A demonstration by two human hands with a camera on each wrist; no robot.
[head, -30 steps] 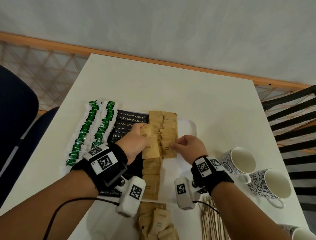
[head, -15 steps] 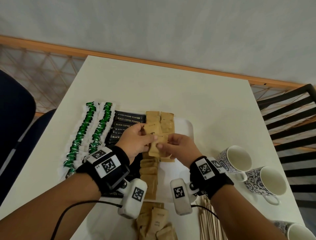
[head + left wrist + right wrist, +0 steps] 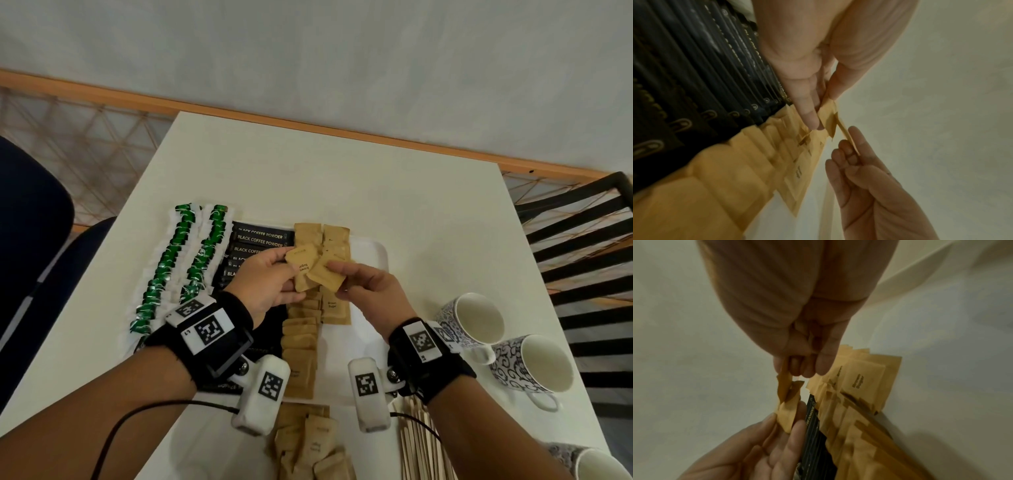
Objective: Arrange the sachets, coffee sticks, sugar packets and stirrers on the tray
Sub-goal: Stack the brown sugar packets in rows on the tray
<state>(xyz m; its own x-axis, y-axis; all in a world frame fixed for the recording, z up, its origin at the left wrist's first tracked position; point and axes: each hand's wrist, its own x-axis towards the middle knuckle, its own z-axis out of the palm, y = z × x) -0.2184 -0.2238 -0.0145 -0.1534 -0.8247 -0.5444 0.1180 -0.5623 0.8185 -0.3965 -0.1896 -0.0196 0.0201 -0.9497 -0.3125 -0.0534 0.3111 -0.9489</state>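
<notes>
My left hand (image 3: 274, 274) holds a small stack of brown sugar packets (image 3: 301, 269) above the white tray (image 3: 375, 253). My right hand (image 3: 346, 277) pinches one sugar packet (image 3: 325, 279) that overlaps the stack. In the left wrist view the left fingers (image 3: 810, 116) grip the stack (image 3: 827, 113). In the right wrist view the right fingertips (image 3: 803, 368) pinch the single packet (image 3: 786, 382). Two rows of sugar packets (image 3: 301, 342) lie on the tray beside black coffee sticks (image 3: 260, 240). Green sachets (image 3: 171, 260) lie in two rows at the left.
Loose sugar packets (image 3: 311, 448) lie on the table at the near edge, with wooden stirrers (image 3: 421, 445) to their right. Patterned cups (image 3: 472, 318) (image 3: 534, 366) (image 3: 596, 466) stand at the right. A black slatted chair (image 3: 582, 233) is beyond the table's right edge.
My right hand left the right row on the tray and came over to my left hand's stack, where it now pinches one packet. Both hands rose slightly.
</notes>
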